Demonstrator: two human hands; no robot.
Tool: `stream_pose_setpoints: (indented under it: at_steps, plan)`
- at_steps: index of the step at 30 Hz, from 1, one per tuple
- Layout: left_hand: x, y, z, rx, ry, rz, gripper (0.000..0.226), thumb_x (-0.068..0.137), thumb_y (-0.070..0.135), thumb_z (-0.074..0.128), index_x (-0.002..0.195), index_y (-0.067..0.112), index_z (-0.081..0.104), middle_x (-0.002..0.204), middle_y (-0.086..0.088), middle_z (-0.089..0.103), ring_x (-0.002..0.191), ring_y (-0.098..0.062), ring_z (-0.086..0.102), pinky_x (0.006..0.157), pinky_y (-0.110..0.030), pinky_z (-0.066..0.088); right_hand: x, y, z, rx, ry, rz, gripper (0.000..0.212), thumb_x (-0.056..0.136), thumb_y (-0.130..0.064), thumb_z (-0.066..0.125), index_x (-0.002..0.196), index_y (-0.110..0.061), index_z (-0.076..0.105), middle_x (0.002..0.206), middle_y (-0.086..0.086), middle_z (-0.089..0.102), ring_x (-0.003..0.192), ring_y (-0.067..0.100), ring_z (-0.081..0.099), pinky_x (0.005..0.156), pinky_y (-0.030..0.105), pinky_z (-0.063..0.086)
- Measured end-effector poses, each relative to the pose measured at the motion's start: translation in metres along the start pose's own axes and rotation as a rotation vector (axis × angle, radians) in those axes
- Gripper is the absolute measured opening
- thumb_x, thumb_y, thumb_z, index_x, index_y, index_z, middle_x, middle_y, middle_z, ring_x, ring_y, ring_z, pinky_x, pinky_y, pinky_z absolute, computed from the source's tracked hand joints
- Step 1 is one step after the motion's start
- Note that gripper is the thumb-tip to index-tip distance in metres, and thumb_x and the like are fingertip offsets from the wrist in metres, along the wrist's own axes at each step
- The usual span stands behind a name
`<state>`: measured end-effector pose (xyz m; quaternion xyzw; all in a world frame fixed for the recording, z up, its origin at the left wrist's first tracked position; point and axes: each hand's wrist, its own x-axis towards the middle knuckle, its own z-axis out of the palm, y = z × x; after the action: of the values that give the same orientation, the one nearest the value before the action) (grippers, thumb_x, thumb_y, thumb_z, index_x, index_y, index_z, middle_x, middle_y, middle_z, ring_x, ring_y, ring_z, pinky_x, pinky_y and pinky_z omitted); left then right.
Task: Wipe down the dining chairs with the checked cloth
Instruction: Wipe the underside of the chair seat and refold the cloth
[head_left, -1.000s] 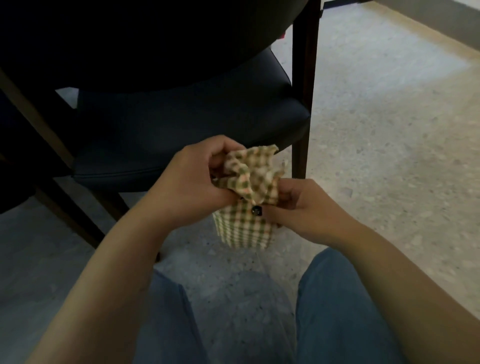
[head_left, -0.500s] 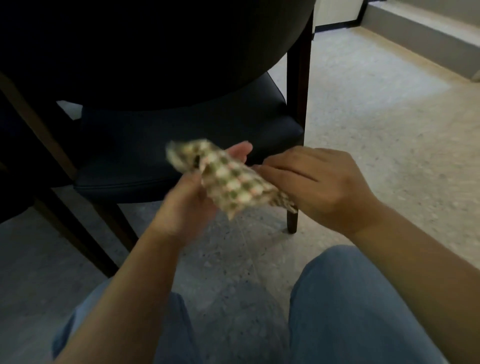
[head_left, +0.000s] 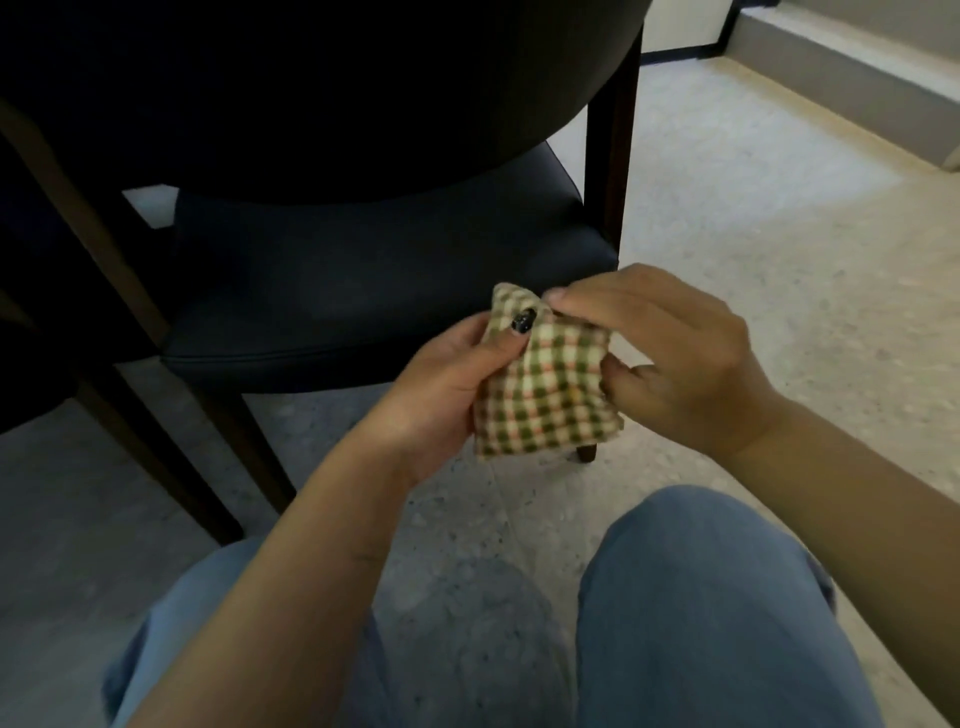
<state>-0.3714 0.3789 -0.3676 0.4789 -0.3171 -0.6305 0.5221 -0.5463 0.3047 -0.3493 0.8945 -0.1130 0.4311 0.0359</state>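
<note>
The checked cloth (head_left: 548, 387), green, cream and pink, is folded into a small flat pad held in front of me. My left hand (head_left: 441, 387) grips its left edge, thumb on top near the upper corner. My right hand (head_left: 670, 353) pinches its top and right edge. Just behind the cloth stands a dining chair with a dark padded seat (head_left: 363, 291), a curved dark backrest (head_left: 337, 88) and dark wooden legs (head_left: 608, 140). The cloth does not touch the chair.
A second dark chair (head_left: 31, 332) with slanted wooden legs stands at the left. Speckled terrazzo floor (head_left: 779, 218) spreads to the right up to a grey raised ledge (head_left: 841, 88). My knees in blue jeans (head_left: 717, 613) fill the bottom of the view.
The cloth went from a crumpled bunch to a loose strip swung between both hands, and is now a neat folded pad. Both hands have shifted right and the view has tilted up slightly.
</note>
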Motion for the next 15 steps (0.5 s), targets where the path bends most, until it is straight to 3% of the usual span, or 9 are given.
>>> stream_pose_setpoints:
  at_steps: [3,5,7,11,13,15]
  plan:
    - [-0.006,0.009,-0.005,0.077,0.114,0.182,0.071,0.074,0.016,0.072,0.14,0.02,0.047,0.119,-0.003,0.069,0.106,-0.017,0.068,0.083,-0.028,0.055,-0.003,-0.001,-0.002,0.112,0.018,0.192,0.025,0.082,-0.002,0.073,0.106,0.003,0.068,0.101,0.01,0.069,0.096,0.008,0.06,0.09,0.015,0.048]
    - [-0.012,0.015,-0.008,0.234,0.243,0.312,0.072,0.076,0.009,0.075,0.139,0.028,0.046,0.104,-0.001,0.074,0.096,-0.013,0.071,0.076,-0.024,0.057,-0.007,-0.001,-0.004,0.177,-0.01,0.305,0.024,0.08,0.0,0.073,0.103,-0.005,0.07,0.098,0.0,0.068,0.092,0.003,0.061,0.085,0.012,0.048]
    - [-0.018,0.02,-0.011,0.397,0.31,0.424,0.059,0.077,0.007,0.076,0.129,0.027,0.054,0.089,0.0,0.075,0.086,-0.011,0.072,0.071,-0.021,0.057,-0.011,-0.002,-0.004,0.357,-0.07,0.504,0.029,0.079,0.001,0.071,0.104,-0.012,0.069,0.101,-0.004,0.069,0.093,0.006,0.065,0.083,0.017,0.052]
    - [-0.022,0.014,-0.014,0.416,0.228,0.471,0.034,0.074,0.0,0.076,0.104,0.016,0.067,0.091,-0.001,0.076,0.087,-0.013,0.072,0.071,-0.024,0.057,-0.015,-0.016,0.005,1.212,-0.176,1.056,0.056,0.068,-0.018,0.065,0.124,-0.015,0.06,0.119,0.006,0.065,0.111,0.022,0.062,0.087,0.033,0.053]
    - [-0.021,0.007,-0.018,0.42,0.177,0.449,0.034,0.077,-0.003,0.073,0.105,0.016,0.066,0.092,0.001,0.075,0.088,-0.011,0.071,0.071,-0.021,0.056,-0.016,-0.025,0.022,1.288,-0.256,1.149,0.065,0.065,-0.024,0.071,0.128,-0.019,0.056,0.121,0.006,0.064,0.112,0.024,0.062,0.088,0.038,0.053]
    - [-0.02,-0.001,-0.023,0.418,0.151,0.419,0.035,0.081,-0.006,0.068,0.109,0.016,0.065,0.094,0.001,0.075,0.091,-0.011,0.07,0.073,-0.019,0.055,-0.014,-0.034,0.038,1.231,-0.317,1.183,0.062,0.068,-0.023,0.076,0.127,-0.023,0.056,0.118,0.005,0.066,0.11,0.023,0.063,0.092,0.041,0.052]
